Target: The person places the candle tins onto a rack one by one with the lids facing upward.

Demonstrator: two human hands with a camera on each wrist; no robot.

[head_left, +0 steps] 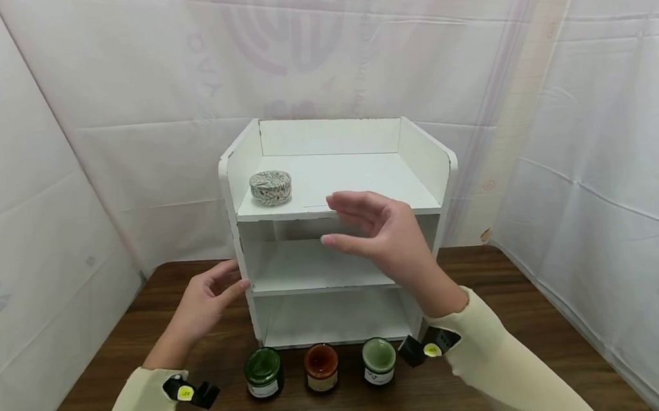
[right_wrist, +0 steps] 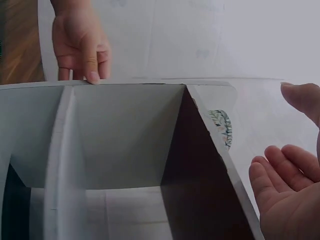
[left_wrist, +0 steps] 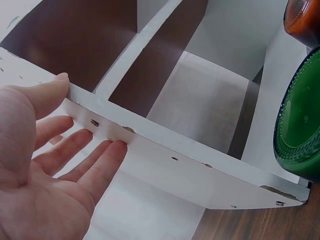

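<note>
1. While the left hand (head_left: 203,302) rests against the white shelf unit (head_left: 344,165), its thumb lies at the front edge of the left side panel and its fingers reach along the outer face; the grip is spread, fingers fairly straight.
2. Before the shelf unit's upper front, right of its middle, hangs the right hand (head_left: 389,230); this grip is spread too (a wide gap parts thumb from fingers) and holds nothing.
3. Upright on the counter (head_left: 505,295) stands the shelf unit; on its top board, near the left side wall, sits a round patterned tin (head_left: 271,188).
4. Just in front of the shelf unit's foot three glass jars stand apart in a row; from left to right, a dark green jar (head_left: 264,372), an amber jar (head_left: 321,366) and a pale green jar (head_left: 379,359).
5. Behind the shelf unit hangs a pale sheet (head_left: 159,180) with faint printing.
</note>
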